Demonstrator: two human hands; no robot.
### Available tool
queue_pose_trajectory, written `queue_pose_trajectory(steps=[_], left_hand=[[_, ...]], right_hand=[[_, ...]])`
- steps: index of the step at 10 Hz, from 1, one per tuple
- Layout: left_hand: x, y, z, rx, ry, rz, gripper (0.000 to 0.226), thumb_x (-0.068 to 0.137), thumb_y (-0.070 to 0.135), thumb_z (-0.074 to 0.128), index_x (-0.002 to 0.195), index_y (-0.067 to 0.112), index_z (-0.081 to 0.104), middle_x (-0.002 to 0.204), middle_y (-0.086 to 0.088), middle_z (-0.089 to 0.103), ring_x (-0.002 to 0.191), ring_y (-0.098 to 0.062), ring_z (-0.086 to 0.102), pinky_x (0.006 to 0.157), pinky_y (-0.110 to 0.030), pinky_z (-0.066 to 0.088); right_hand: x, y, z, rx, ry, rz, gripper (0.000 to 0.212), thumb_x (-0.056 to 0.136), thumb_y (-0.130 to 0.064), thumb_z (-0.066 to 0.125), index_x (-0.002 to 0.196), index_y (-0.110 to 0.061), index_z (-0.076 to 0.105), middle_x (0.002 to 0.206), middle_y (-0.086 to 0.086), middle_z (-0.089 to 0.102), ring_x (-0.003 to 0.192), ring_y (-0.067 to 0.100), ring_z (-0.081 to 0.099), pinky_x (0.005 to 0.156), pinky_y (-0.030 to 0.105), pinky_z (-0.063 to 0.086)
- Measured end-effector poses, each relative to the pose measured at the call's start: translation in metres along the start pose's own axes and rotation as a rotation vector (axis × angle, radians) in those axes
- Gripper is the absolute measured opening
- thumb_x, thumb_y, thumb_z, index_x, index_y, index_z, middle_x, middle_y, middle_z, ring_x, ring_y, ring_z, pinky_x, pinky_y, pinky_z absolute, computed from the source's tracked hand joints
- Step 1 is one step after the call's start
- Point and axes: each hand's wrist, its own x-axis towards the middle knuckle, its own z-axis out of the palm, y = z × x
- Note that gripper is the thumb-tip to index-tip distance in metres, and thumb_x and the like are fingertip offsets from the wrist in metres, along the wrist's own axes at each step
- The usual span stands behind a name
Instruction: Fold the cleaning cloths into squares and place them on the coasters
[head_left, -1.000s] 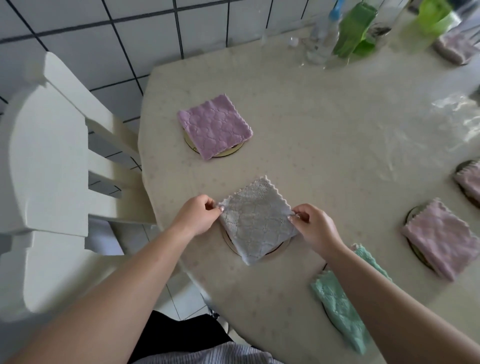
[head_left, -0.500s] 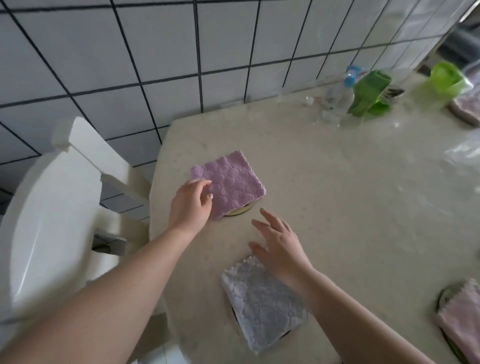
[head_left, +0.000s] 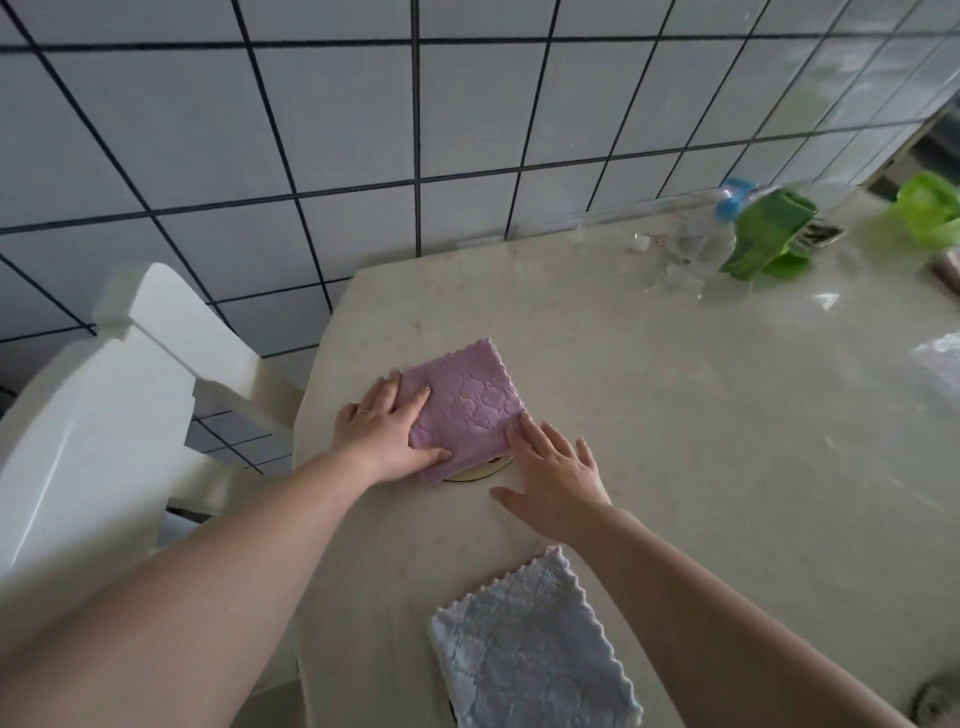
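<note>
Both hands, left (head_left: 382, 431) and right (head_left: 558, 475), are lying flat-fingered, gripping nothing.
Between them the folded purple cloth (head_left: 462, 405) is sitting on its coaster (head_left: 480, 472); grey cloth (head_left: 524, 649) nearer, done.

Both forearms are bare from the bottom of the frame up to the wrists, with no sleeve showing on either. The left hand (head_left: 387, 434) wears a thin ring (head_left: 362, 412) on one finger. The right hand (head_left: 556, 480) wears nothing, and the fingernails on both hands are short and look unpainted.
</note>
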Motion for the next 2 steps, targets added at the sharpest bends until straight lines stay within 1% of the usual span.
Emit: queue_pose_trajectory(steps=[1, 2], left_hand=[[-0.003, 0.006, -0.009, -0.078, 0.017, -0.036, 0.094, 0.073, 0.065, 0.059, 0.146, 0.035, 0.007, 0.157, -0.005, -0.007, 0.144, -0.021, 0.001, 0.113, -0.041, 0.015], [-0.009, 0.012, -0.001, -0.33, 0.289, -0.068, 0.078, 0.08, 0.045, 0.063, 0.144, 0.025, 0.024, 0.153, -0.01, 0.022, 0.138, -0.026, 0.023, 0.11, -0.041, 0.028]], right_hand=[[-0.005, -0.001, -0.013, 0.095, 0.057, 0.033, 0.074, 0.088, -0.053, 0.045, 0.147, -0.026, 0.011, 0.157, -0.004, 0.003, 0.144, 0.018, 0.001, 0.116, 0.044, 0.004], [-0.019, 0.004, -0.032, 0.144, 0.13, 0.032, 0.071, 0.089, -0.052, 0.045, 0.147, -0.029, 0.01, 0.157, -0.001, 0.005, 0.144, 0.017, 0.003, 0.116, 0.041, 0.005]])
